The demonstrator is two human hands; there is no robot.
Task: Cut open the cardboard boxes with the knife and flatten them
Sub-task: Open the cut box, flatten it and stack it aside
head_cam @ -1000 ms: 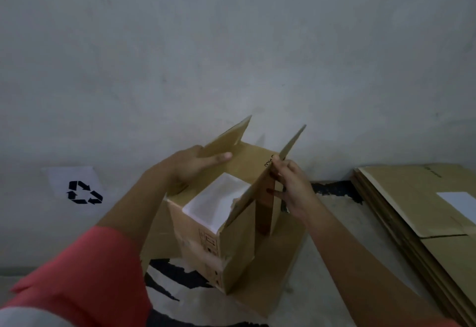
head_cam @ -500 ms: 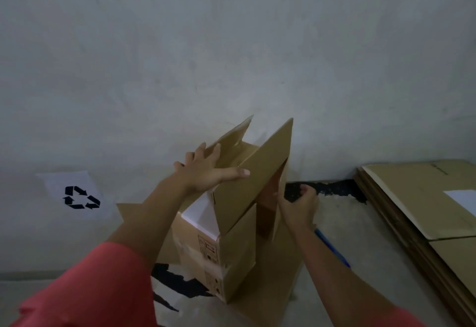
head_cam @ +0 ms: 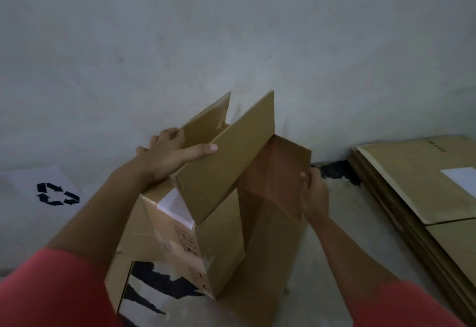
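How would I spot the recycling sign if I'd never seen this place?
Follow the grey wall down to its foot, left of the open cardboard box. The recycling sign is a white sheet, alone in bearing black arrows.

The scene is being viewed through a single wide-angle camera worn on the person's head, which is being aimed forward and down. The cardboard box (head_cam: pixel 219 223) is being framed close, just below centre, with the left hand (head_cam: pixel 170 156) and the right hand (head_cam: pixel 314 195) being seen from behind, near the lens. The grey wall (head_cam: pixel 231 30) is being taken in across the upper half, and the stack of flattened cardboard (head_cam: pixel 412 185) is being cut off by the right edge.
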